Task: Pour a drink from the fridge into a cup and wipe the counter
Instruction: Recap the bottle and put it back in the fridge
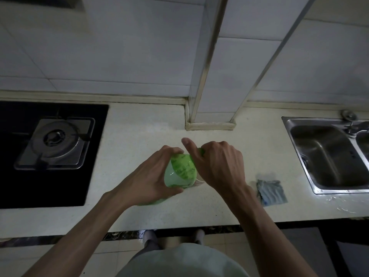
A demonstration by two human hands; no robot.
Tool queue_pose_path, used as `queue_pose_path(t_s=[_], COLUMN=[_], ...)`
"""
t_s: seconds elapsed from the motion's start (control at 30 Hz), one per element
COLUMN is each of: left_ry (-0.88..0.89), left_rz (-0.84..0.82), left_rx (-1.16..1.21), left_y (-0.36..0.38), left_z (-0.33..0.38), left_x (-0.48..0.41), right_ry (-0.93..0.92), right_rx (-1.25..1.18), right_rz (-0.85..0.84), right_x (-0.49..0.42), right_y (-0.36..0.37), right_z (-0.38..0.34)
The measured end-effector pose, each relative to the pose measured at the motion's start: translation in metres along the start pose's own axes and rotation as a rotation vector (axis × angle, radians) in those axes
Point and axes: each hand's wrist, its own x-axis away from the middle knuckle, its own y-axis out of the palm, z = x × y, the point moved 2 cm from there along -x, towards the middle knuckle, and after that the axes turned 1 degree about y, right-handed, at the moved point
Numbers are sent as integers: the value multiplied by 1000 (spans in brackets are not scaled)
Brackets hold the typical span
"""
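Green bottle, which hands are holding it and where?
Both. The left hand grips the green bottle round its body; the right hand grips its top end.

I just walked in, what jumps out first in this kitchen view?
The bright green bottle over the middle of the counter, gripped by the left hand while the right hand curls round its top end. A gas burner sits far left; a bluish cloth lies beside the steel sink on the right.
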Motion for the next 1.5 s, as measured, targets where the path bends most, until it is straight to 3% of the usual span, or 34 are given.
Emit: queue_pose_path(t_s=[0.27, 0.4, 0.73, 0.93, 1.07, 1.2, 1.27, 1.5], left_ry=[22, 11, 33, 24, 12, 21, 26, 66], left_rz=[-3, -6, -11, -25, -22, -7, -10, -38], left_rx=[-34, -26, -30, 16, 17, 11, 10, -11], left_y=[-3, -5, -8, -8, -9, -11, -13, -15], left_z=[-11, -13, -15, -13, -11, -13, -13, -8], left_x=[-4, -5, -9, -8, -8, -9, -9, -9], right_ry=[-135, -119, -118, -100, -126, -271, -318, -178], right_rx=[-414, -507, -428, -198, -289, -457, -440, -284], right_rz=[-150, -82, 37, 85, 115, -36, -24, 45], right_x=[8, 6, 6, 7, 6, 3, 3, 1], right_y=[1, 2, -7, -1, -6, -12, -12, -3], right_z=[6, 6, 6, 17, 21, 20, 18, 9])
